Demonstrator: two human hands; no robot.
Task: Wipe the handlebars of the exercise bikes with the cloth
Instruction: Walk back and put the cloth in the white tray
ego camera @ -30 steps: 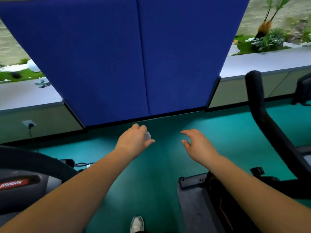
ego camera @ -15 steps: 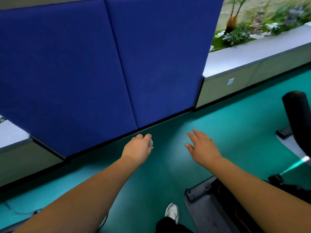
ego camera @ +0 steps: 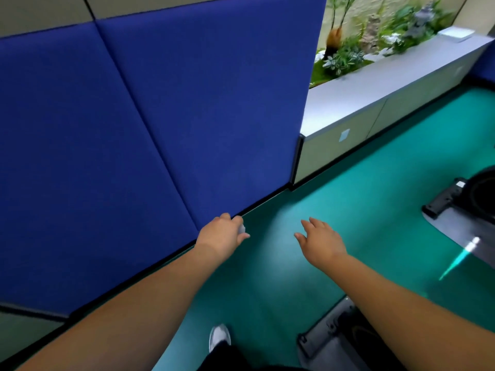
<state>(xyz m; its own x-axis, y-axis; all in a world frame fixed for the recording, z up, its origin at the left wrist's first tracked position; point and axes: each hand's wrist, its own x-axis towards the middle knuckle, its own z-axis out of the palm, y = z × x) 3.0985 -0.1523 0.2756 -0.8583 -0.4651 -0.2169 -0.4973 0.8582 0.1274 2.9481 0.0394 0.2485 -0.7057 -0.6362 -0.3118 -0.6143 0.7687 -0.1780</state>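
My left hand (ego camera: 221, 235) is held out over the green floor with its fingers curled round a small light grey cloth (ego camera: 242, 229), of which only a corner shows beside the thumb. To its right, my right hand (ego camera: 320, 241) is stretched forward with relaxed, spread fingers and holds nothing. No handlebar is in view. The black base of an exercise bike (ego camera: 466, 199) sits at the right edge, on a grey mat. Another bike's grey base (ego camera: 332, 333) lies under my right forearm.
A tall blue padded partition (ego camera: 160, 116) stands close on the left and ahead. A low grey cabinet (ego camera: 375, 108) with plants (ego camera: 345, 57) on top runs along the right wall. My white shoe (ego camera: 219, 337) steps on the green floor (ego camera: 334, 199).
The view has swung to the right. The upright black bike post at the right has left the frame, and the left-hand machine is gone. Both hands keep their pose.
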